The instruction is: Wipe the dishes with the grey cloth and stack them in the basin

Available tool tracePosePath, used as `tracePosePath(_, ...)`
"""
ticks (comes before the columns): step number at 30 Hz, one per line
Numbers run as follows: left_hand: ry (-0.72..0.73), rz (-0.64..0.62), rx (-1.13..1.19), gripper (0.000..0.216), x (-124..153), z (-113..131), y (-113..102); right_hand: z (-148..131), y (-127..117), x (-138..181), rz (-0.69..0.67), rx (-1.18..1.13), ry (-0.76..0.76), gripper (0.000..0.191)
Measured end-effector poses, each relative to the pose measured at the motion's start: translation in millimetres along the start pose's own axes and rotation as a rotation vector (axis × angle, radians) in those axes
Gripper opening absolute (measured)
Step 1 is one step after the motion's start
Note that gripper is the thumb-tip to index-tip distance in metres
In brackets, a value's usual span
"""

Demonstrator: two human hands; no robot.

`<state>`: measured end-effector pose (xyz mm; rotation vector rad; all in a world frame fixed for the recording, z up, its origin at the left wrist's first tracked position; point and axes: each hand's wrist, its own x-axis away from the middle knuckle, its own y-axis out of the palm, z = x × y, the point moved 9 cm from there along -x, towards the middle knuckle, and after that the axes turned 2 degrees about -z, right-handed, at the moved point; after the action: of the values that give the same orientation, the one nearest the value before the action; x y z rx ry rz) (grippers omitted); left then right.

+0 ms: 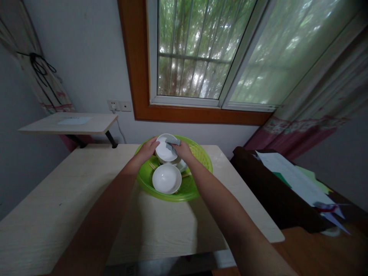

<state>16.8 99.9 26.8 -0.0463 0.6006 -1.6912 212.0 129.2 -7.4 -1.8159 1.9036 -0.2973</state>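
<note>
My left hand point(148, 149) grips the left rim of a white bowl point(164, 148), which is tilted toward me over a green plastic basin point(203, 156). My right hand point(184, 149) is closed on a grey-green cloth point(172, 141) that touches the inside of this bowl on its right. Lower in the basin, nearer to me, sits another white bowl point(166, 179). Behind it, partly hidden under the held bowl, is more white dishware point(181, 165). Chopsticks point(186, 174) poke out beside the bowls.
The basin stands at the back of a pale wooden table point(86, 191). A small raised shelf point(69, 122) with a paper sheet is at the left. Behind are a wall socket and a barred window point(198, 50). At the right, papers point(296, 178) lie on a dark brown surface.
</note>
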Motion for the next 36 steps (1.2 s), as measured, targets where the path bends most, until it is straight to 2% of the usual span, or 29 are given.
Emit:
tracePosePath(5,-0.045,0.009,0.032,0.05,-1.1,-6.9,-1.0,-16.6,-7.1,3.4,0.036,0.015,-0.059,0.021)
tracePosePath(9,-0.018,0.019,0.031,0.049,-2.9,-11.8,-2.5,-22.7,-25.2,7.9,0.15,0.013,-0.075,0.026)
tracePosePath(12,-0.016,0.012,-0.014,0.05,-2.9,-14.4,-2.2,-30.3,-41.1,13.5,0.248,0.061,-0.111,0.022)
tracePosePath(15,-0.058,0.018,-0.05,0.049,-2.6,-18.9,-2.7,-42.3,-44.5,18.3,0.266,0.136,-0.183,0.021)
tracePosePath(19,-0.123,0.056,-0.046,0.052,-3.2,-25.5,-5.5,-64.9,-26.3,24.9,0.161,0.191,-0.416,0.036)
tracePosePath(22,-0.134,0.094,-0.033,0.052,-3.9,-27.2,-8.6,-74.0,-3.6,31.5,0.0,0.228,-0.535,0.049)
tracePosePath(24,-0.119,0.107,-0.031,0.05,-3.9,-25.5,-9.5,-74.8,12.7,36.1,-0.141,0.284,-0.545,0.048)
tracePosePath(27,-0.151,0.073,-0.019,0.051,-2.1,-26.0,-6.6,-74.4,28.9,43.7,-0.307,0.36,-0.528,0.032)
tracePosePath(30,-0.18,0.043,-0.014,0.049,-0.7,-24.7,-4.4,-81.9,34.6,51.6,-0.379,0.322,-0.585,0.033)
tracePosePath(33,-0.144,0.051,-0.038,0.046,-2.0,-18.2,-5.8,-90.9,38.8,58.8,-0.404,0.271,-0.689,0.04)
tracePosePath(36,-0.152,0.051,-0.027,0.046,-2.7,-17.7,-5.6,-89.6,45.1,60.5,-0.404,0.317,-0.697,0.042)
